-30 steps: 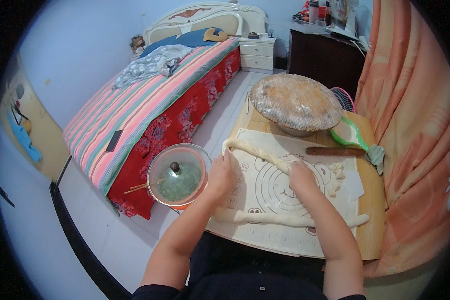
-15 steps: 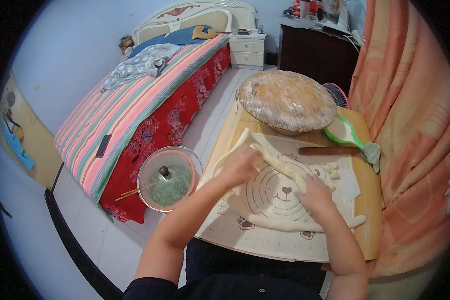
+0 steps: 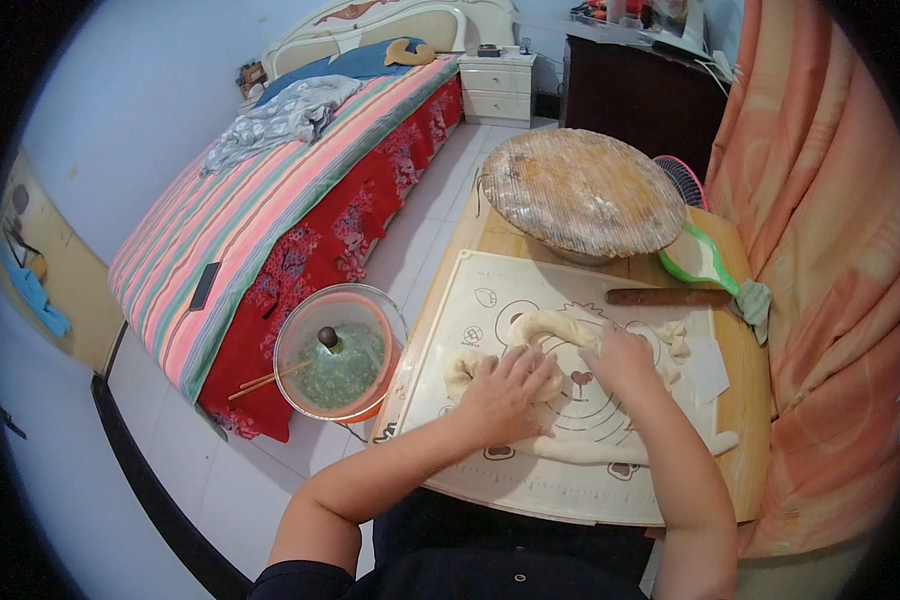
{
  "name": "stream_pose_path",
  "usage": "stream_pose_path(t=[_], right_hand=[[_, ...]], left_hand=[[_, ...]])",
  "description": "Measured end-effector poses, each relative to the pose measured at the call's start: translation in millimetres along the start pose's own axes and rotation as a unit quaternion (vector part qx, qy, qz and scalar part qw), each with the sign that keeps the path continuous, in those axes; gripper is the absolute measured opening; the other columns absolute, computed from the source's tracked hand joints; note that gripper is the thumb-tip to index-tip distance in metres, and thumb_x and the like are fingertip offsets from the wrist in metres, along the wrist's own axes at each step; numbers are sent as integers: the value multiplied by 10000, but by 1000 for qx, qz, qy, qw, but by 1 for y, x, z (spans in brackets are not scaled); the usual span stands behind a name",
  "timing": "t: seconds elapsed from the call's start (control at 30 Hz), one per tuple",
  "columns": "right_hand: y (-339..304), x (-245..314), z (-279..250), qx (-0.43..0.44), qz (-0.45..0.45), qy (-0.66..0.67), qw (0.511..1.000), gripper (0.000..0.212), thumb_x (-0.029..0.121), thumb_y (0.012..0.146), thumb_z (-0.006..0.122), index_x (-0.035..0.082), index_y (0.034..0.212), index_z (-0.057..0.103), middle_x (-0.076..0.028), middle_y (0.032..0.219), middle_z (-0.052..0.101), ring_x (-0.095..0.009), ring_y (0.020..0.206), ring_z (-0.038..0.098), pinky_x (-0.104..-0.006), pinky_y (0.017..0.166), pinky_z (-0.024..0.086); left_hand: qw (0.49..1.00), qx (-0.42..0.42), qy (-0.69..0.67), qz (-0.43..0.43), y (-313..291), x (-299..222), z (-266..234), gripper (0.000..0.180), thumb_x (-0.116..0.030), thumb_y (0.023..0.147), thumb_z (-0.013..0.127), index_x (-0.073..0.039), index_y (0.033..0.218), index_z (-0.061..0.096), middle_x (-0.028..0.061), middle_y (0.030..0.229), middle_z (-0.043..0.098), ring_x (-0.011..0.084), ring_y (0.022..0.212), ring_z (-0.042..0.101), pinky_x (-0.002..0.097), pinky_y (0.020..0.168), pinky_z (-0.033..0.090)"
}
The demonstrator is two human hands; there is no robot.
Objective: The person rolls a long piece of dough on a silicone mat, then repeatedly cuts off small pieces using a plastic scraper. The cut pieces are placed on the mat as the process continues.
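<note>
A pale dough rope (image 3: 550, 325) arches across the printed baking mat (image 3: 435, 455), joined under my hands to a curled part at the left. My left hand (image 3: 505, 398) lies over the dough with its fingers spread. At the rope's right end my right hand (image 3: 625, 362) has its fingers closed on the dough. Nearer to me, a second long dough strip (image 3: 630, 452) lies across the mat. Small dough scraps (image 3: 674, 340) sit right of my right hand, beside a white flat scraper-like piece (image 3: 711, 372).
Behind the mat stands a bowl under a round, floury woven lid (image 3: 585, 190). A brown wooden stick (image 3: 670, 297) and a green scoop of flour (image 3: 692, 262) lie at the right. Left of the table is a glass-lidded pot (image 3: 340, 350) with green filling and chopsticks (image 3: 260, 383).
My left hand has come down and nearer, laying its dough end in a curl on the mat. My right hand has moved slightly farther away. The stretched rope now bends in an arch.
</note>
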State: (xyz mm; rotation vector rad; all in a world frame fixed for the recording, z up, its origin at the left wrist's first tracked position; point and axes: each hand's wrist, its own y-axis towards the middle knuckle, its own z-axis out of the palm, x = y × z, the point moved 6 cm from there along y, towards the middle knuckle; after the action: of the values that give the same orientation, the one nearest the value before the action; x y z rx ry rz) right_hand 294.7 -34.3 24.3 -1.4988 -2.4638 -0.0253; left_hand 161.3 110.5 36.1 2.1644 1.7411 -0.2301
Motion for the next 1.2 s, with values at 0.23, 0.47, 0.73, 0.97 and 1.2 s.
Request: stream_pose_path(t=[0.23, 0.47, 0.73, 0.97, 1.2], right_hand=[[46, -31, 25, -4, 116, 150, 982, 468, 358, 892, 628, -12, 1166, 545, -221, 1044, 678, -364, 986, 660, -568, 859, 481], [22, -33, 32, 34, 235, 598, 765, 328, 258, 982, 551, 28, 1211, 502, -123, 1174, 570, -247, 964, 643, -357, 807, 557], [-125, -26, -11, 10, -229, 69, 971, 474, 260, 851, 685, 19, 1239, 560, -163, 1221, 601, -312, 1121, 573, -374, 950, 463], [-167, 13, 30, -71, -268, 32, 960, 368, 124, 850, 623, 12, 1198, 579, -185, 1125, 597, -327, 1065, 571, -424, 954, 462], [-165, 56, 14, -136, -293, 130, 937, 470, 217, 808, 704, 13, 1217, 593, -141, 1227, 602, -326, 1156, 548, -416, 1005, 429]], left_hand=[[973, -93, -29, -209, 30, 105, -25, 420, -161, 862, 583, -69, 1269, 532, 173, 1106, 632, 387, 935, 636, 496, 811, 500], [950, -221, 127, -182, 10, 141, -41, 604, -252, 862, 652, -3, 1379, 465, 263, 1226, 585, 392, 1137, 567, 465, 1005, 431], [987, 77, 7, 144, -41, -19, 17, 680, -364, 805, 726, -62, 1365, 487, 131, 1243, 563, 308, 1166, 539, 398, 991, 439], [974, 72, 54, 208, -77, 22, -4, 347, -311, 826, 700, -103, 1093, 626, 80, 928, 605, 277, 923, 613, 377, 789, 520], [977, 102, 188, 0, -134, 92, -52, 323, -209, 814, 704, -91, 1108, 638, 104, 1052, 620, 315, 1026, 593, 411, 868, 500]])
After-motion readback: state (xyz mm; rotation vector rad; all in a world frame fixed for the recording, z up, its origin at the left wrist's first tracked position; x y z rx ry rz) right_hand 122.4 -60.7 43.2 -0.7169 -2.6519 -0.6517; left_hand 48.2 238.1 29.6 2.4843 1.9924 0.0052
